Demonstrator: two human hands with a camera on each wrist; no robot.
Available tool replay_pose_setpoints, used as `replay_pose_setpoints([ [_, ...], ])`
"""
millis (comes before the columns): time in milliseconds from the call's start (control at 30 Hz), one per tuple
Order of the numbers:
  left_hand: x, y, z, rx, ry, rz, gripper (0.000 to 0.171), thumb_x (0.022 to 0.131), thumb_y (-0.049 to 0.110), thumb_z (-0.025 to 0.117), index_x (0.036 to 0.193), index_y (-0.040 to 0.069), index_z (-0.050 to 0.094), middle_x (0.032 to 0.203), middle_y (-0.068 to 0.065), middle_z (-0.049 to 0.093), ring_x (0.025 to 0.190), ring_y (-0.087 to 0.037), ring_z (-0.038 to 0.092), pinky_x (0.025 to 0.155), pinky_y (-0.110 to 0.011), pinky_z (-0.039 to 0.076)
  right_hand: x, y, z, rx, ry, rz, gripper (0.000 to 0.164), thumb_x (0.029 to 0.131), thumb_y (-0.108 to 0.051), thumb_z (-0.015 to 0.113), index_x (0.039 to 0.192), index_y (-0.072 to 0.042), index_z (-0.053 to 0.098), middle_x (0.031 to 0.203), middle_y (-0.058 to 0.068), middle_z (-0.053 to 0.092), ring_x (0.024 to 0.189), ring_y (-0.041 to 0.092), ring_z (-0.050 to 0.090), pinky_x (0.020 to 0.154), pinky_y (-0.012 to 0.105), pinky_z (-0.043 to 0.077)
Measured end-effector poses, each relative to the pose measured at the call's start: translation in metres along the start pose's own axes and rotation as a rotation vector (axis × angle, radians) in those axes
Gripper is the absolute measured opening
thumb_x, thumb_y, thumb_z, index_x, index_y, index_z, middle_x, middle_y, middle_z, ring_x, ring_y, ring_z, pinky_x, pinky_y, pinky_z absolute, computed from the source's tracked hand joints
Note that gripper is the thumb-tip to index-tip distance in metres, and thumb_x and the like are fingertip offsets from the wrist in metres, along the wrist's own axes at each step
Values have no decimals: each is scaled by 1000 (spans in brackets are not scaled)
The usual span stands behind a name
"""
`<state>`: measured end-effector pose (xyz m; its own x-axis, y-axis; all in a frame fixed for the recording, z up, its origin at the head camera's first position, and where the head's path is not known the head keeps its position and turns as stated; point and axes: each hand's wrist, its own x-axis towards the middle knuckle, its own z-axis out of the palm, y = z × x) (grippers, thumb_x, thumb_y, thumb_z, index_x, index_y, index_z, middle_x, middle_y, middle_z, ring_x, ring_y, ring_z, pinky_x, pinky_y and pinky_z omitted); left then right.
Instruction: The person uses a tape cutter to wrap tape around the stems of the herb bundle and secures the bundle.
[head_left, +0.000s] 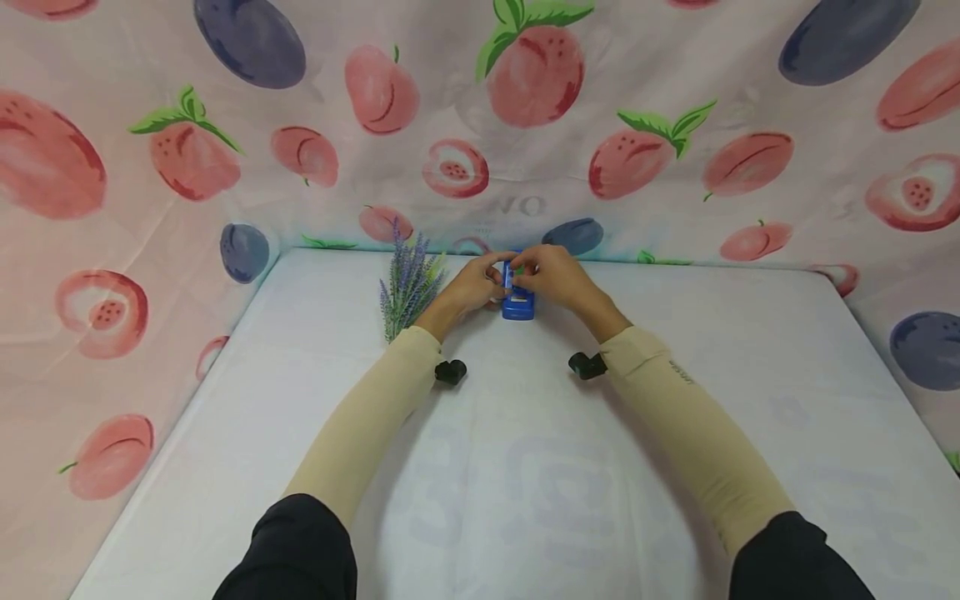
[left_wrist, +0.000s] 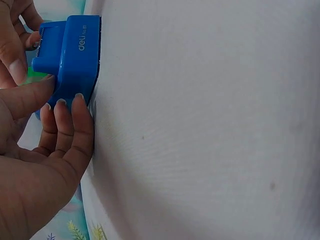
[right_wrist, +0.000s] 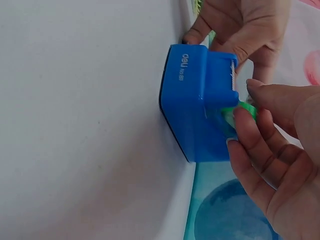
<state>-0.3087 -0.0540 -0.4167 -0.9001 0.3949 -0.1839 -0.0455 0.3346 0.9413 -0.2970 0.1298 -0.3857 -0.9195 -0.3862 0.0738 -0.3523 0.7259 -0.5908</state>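
Observation:
A blue tape dispenser (head_left: 517,309) stands on the white table near its far edge, with "deli" printed on its front (left_wrist: 82,42). Inside it sits a tape roll (right_wrist: 248,108) with a green core, partly covered by fingers. My left hand (head_left: 472,286) holds the dispenser from the left, several fingertips against its side and the thumb near the top. From the right, my right hand (head_left: 558,277) reaches into the dispenser's opening, thumb and curled fingers around the green-cored roll. A toothed cutter (right_wrist: 233,75) lines the dispenser's front end.
An artificial lavender bunch (head_left: 408,287) lies left of the left hand. Behind the table (head_left: 495,467) hangs a fruit-print cloth (head_left: 315,100). Black wrist mounts (head_left: 451,372) stick out inward from both sleeves.

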Motion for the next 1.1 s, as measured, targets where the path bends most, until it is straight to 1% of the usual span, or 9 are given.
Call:
replay_pose_setpoints([
  [167, 0, 0, 1, -8, -14, 4, 68, 94, -12, 59, 152, 21, 48, 96, -11, 49, 85, -28, 55, 66, -41, 52, 2, -1, 4, -24, 14, 11, 17, 94, -17, 74, 105, -5, 77, 81, 8, 62, 74, 22, 53, 64, 32, 41],
  [333, 0, 2, 2, -4, -12, 6, 68, 94, -11, 61, 152, 21, 48, 94, -10, 49, 87, -26, 60, 67, -43, 54, 1, 1, 5, -1, 50, 11, 12, 95, -16, 72, 98, -5, 77, 87, 8, 64, 79, 22, 56, 66, 32, 46],
  [400, -1, 2, 1, -2, -13, 2, 68, 94, -11, 61, 152, 22, 48, 93, -10, 49, 87, -26, 61, 68, -44, 54, -1, 1, 4, 36, 62, 14, 12, 96, -16, 71, 97, -6, 77, 90, 9, 63, 79, 22, 58, 66, 32, 48],
  [533, 0, 1, 1, 27, -22, 4, 70, 94, -10, 61, 153, 25, 47, 93, -10, 48, 83, -28, 54, 67, -43, 52, -4, 3, 3, 139, 73, 28, 12, 98, -15, 68, 98, -5, 75, 94, 10, 60, 76, 22, 63, 65, 32, 51],
  [667, 2, 0, 0, 59, -28, 12, 71, 94, -9, 62, 154, 25, 45, 93, -10, 48, 82, -29, 51, 66, -41, 52, -6, 6, 5, 296, 83, 43, 12, 99, -12, 67, 101, -2, 73, 97, 12, 63, 77, 25, 66, 74, 39, 59],
  [767, 3, 0, 0, 79, -29, 14, 71, 94, -8, 63, 155, 25, 45, 93, -10, 49, 82, -28, 51, 66, -41, 53, -8, 9, 6, 411, 92, 53, 15, 99, -12, 67, 104, 2, 72, 104, 16, 64, 81, 29, 66, 81, 46, 59],
  [833, 3, 0, 0, 97, -29, 19, 71, 94, -8, 63, 155, 24, 45, 93, -11, 49, 81, -28, 51, 65, -40, 53, -9, 10, 7, 458, 97, 59, 18, 99, -13, 67, 106, 3, 71, 111, 17, 63, 84, 31, 66, 83, 46, 59],
  [933, 3, 1, 0, 126, -30, 27, 71, 94, -8, 63, 155, 24, 44, 93, -11, 50, 79, -27, 52, 64, -39, 53, -11, 12, 7, 515, 100, 71, 20, 99, -16, 68, 107, 2, 71, 117, 15, 60, 84, 27, 66, 86, 46, 58],
  [1100, 5, 1, 0, 144, -31, 34, 71, 94, -8, 63, 156, 23, 43, 93, -11, 50, 79, -27, 52, 62, -37, 53, -12, 15, 7, 610, 94, 92, 21, 98, -17, 69, 108, 2, 69, 123, 12, 58, 84, 18, 66, 88, 40, 58],
])
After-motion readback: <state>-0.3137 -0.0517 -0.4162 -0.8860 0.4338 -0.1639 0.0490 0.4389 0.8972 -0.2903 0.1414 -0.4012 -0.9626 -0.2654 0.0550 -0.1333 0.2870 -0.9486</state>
